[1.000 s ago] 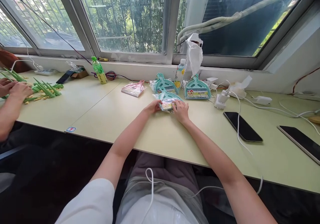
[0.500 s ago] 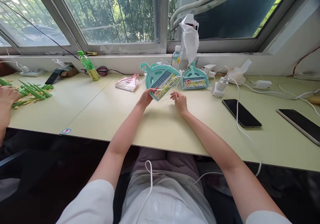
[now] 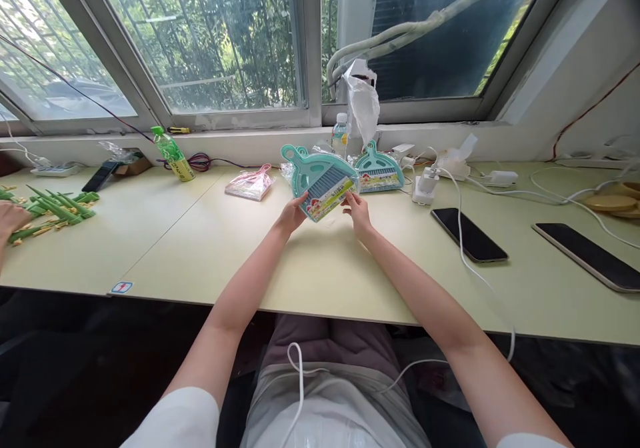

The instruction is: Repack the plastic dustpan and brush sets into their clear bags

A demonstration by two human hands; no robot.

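Observation:
A turquoise mini dustpan and brush set (image 3: 320,176) is tilted above the table, its handle up to the left and a yellow printed label along its lower edge. My left hand (image 3: 293,215) grips its lower left corner. At the right end of the label, the fingers of my right hand (image 3: 358,213) pinch the edge. Behind it to the right lies a similar turquoise set (image 3: 379,176) in clear plastic wrap. To the left is a pink-handled flat packet (image 3: 250,183), also wrapped in plastic.
Two phones (image 3: 470,235) and a white charger (image 3: 425,187) with cables are on the right. A green bottle (image 3: 173,155) stands at the back left. Another person's hand (image 3: 13,218) is beside green leaf-like pieces (image 3: 60,205). A clear bottle (image 3: 340,133) stands by the window.
My right hand has come up to the dustpan set and taken hold of its right edge. The label now faces me more fully. The whole view has shifted slightly.

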